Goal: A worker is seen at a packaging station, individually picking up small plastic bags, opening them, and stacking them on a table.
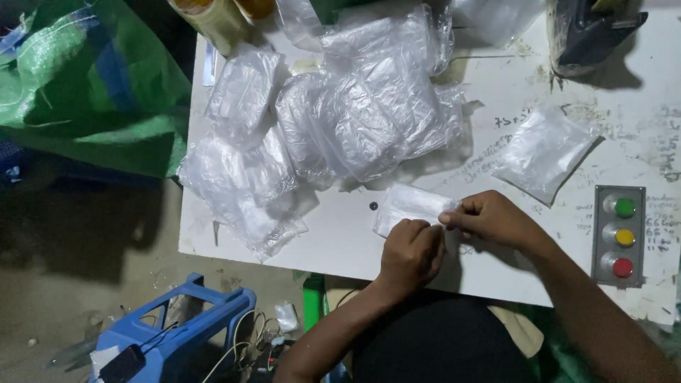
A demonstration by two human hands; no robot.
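Observation:
A small clear plastic bag [409, 205] with something white inside lies on the white table [340, 241] near its front edge. My left hand [410, 253] grips the bag's near right corner with curled fingers. My right hand [491, 216] pinches the bag's right end between thumb and fingertips. Both hands meet at that end of the bag. Behind it is a heap of clear plastic bags [333, 124], spread over the left and middle of the table.
One flat clear bag [543, 151] lies alone at the right. A grey box with green, yellow and red buttons [620, 235] sits at the right edge. A green woven sack [92, 78] and a blue plastic crate [177, 326] are on the floor to the left.

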